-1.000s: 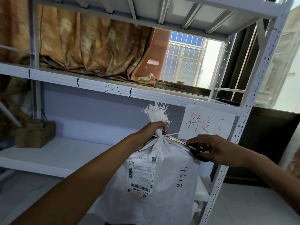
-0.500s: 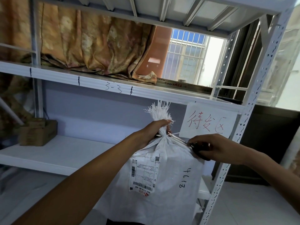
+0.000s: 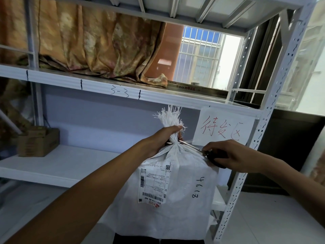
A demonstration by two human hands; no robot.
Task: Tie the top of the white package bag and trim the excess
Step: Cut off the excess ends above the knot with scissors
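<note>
Tight under the shelf edge (image 3: 158,95)
My left hand (image 3: 163,140) grips the white package bag (image 3: 184,199) by its neck; my right hand (image 3: 233,155) holds scissors (image 3: 197,149), blades at it. Frayed top (image 3: 169,117) just under that edge; rack post (image 3: 233,199) beside.

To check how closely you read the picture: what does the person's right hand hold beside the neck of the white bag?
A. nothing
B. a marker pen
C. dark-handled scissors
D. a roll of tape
C: the right hand grips dark-handled scissors whose blades point at the gathered neck of the white bag, which the left hand grips.
</note>
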